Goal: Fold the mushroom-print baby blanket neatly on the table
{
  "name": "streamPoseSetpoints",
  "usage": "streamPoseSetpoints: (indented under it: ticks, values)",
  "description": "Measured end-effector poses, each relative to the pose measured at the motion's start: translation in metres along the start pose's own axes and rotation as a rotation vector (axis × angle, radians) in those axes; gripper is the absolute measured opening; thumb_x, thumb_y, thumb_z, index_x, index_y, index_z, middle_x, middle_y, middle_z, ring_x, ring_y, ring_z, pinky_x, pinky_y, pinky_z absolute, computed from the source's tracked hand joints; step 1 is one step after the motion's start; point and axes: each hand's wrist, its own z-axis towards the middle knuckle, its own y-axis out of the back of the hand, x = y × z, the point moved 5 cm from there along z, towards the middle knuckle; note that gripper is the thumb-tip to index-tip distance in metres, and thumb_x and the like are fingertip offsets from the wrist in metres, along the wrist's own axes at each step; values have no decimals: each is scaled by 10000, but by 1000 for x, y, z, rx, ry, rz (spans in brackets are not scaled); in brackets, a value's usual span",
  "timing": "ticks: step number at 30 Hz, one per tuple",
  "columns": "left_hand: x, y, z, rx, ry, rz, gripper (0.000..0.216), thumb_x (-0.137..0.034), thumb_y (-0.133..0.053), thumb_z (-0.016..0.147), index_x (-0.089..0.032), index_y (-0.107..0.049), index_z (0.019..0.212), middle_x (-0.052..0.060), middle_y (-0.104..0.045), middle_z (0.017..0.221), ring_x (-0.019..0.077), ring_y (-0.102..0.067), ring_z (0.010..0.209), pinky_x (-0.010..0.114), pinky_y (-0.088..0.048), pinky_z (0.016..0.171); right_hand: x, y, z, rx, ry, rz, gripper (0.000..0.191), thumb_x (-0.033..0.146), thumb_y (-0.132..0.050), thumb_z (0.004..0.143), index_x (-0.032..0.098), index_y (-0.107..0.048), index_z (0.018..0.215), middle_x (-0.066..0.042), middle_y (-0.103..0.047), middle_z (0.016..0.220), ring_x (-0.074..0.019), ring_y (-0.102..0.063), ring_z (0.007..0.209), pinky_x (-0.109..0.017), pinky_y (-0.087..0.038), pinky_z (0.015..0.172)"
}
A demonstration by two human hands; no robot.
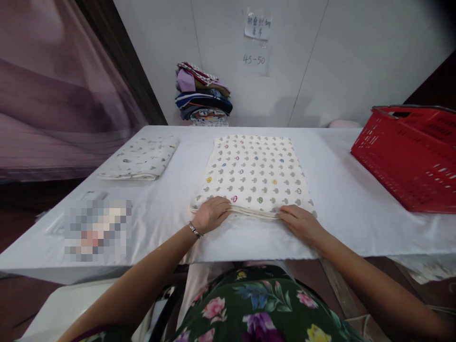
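From my remote seat, I see the mushroom-print cloth [253,172] lying folded at the centre of the frame, on the white table [333,171]. The left hand [212,214] and right hand [299,223] each pinch its near edge, spaced, I judge, to keep the layers even. The red basket [406,171], right of frame, seems set aside for elbow room.

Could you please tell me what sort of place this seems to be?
Probably an indoor fabric-folding workspace: a white-covered table holds folded patterned cloth, more fabric is stacked behind, and handwritten notes hang on the wall.
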Motion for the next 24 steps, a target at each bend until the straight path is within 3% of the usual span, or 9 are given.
streamPoseSetpoints:
  ticks: [5,11,19,21,24]
  values:
    - [0,3,4,-60,58,4,178,-245,-452,872,-179,-596,953,73,-628,943,172,-578,897,351,-494,783,6,2,6,-7,-2,-44,232,143,-394,877,178,-622,849,-92,-605,1038,-196,-554,893,-330,-482,715]
    - [-4,10,8,-143,57,-2,142,-224,-480,853,-175,-612,869,65,-635,912,160,-579,853,327,-499,751,3,15,7,-88,-48,13,225,213,-395,896,179,-616,871,-90,-637,920,-180,-579,821,-303,-477,684]
    - [20,5,24,-109,158,36,147,-248,-494,857,-175,-617,891,42,-648,841,151,-587,780,296,-482,711,-31,11,25,69,-272,26,200,243,-440,874,246,-594,1001,-9,-681,867,-160,-611,708,-255,-431,576]
    - [25,13,36,-137,163,98,181,-238,-487,858,-167,-600,980,45,-650,837,158,-585,773,304,-477,710,-34,25,34,-21,-272,-8,203,242,-433,880,238,-612,976,-14,-683,873,-165,-614,735,-263,-438,598]
    - [20,32,51,-241,85,252,194,-203,-451,868,-159,-595,991,66,-641,877,175,-565,833,324,-453,742,-31,49,39,-294,-235,-89,210,213,-428,882,201,-632,931,-55,-666,923,-182,-591,843,-297,-446,708]
